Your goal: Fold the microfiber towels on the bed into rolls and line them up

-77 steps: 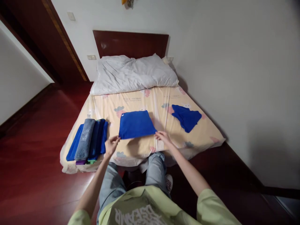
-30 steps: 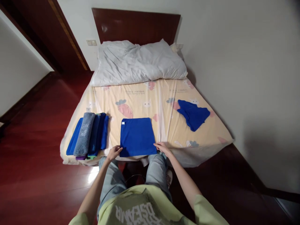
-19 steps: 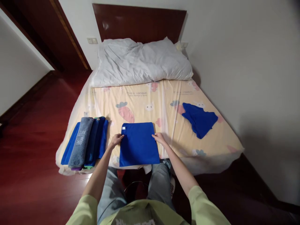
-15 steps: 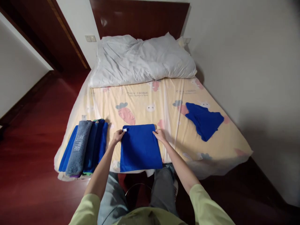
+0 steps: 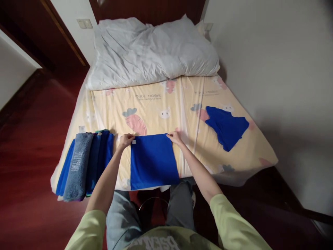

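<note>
A blue towel (image 5: 153, 163) lies flat as a near square at the bed's front edge, with a small white tag near its far left corner. My left hand (image 5: 126, 140) pinches that far left corner. At the far right corner, my right hand (image 5: 174, 137) grips the towel between thumb and fingers. To the left of my left forearm, several folded blue towels (image 5: 105, 152) rest side by side, and a grey-blue fluffy towel (image 5: 77, 170) with white lettering lies on top of them. Another blue cloth (image 5: 227, 127) sits crumpled on the right part of the bed.
The bed (image 5: 148, 104) has a yellow sheet with carrot and rabbit prints. A bunched white quilt (image 5: 156, 52) covers its head end. A white wall (image 5: 270, 69) runs along the right, and dark red floor (image 5: 33, 139) shows on the left.
Both hands have shifted from the towel's sides just below its far corners up to the corners themselves. The view has tilted down slightly. The other cloths lie as before.
</note>
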